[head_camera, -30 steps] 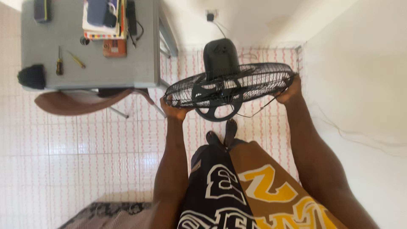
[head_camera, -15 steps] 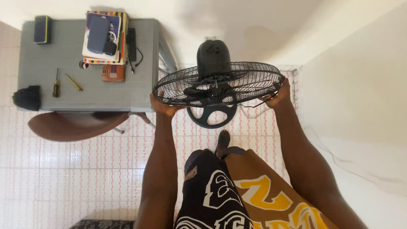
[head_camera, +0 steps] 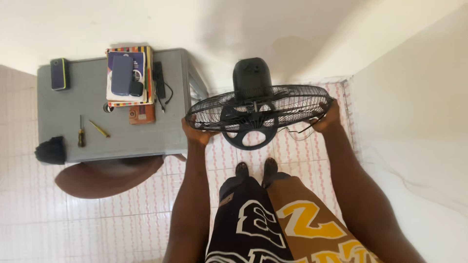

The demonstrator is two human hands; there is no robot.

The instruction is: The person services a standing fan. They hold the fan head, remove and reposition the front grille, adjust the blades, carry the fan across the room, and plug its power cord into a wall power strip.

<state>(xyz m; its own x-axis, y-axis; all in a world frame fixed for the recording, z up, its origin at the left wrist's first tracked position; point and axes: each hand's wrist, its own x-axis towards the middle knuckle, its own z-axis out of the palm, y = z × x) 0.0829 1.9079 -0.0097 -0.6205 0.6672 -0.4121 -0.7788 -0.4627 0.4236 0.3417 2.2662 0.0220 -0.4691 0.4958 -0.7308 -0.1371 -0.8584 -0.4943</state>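
I hold a black fan (head_camera: 258,109) in front of me, its round wire cage tilted nearly flat and its motor housing (head_camera: 252,73) pointing away. My left hand (head_camera: 195,134) grips the cage rim on the left side. My right hand (head_camera: 325,119) grips the rim on the right side. The fan's round base ring (head_camera: 253,136) hangs below the cage above my feet.
A grey table (head_camera: 161,141) stands to the left with a phone (head_camera: 58,74), a stack of books and devices (head_camera: 129,75), and two screwdrivers (head_camera: 90,131). A brown chair (head_camera: 105,175) sits under its near edge. A white wall (head_camera: 414,78) rises on the right; the floor is tiled.
The fan and both hands have shifted up and away from my body, and the view has tilted so more of the table shows.
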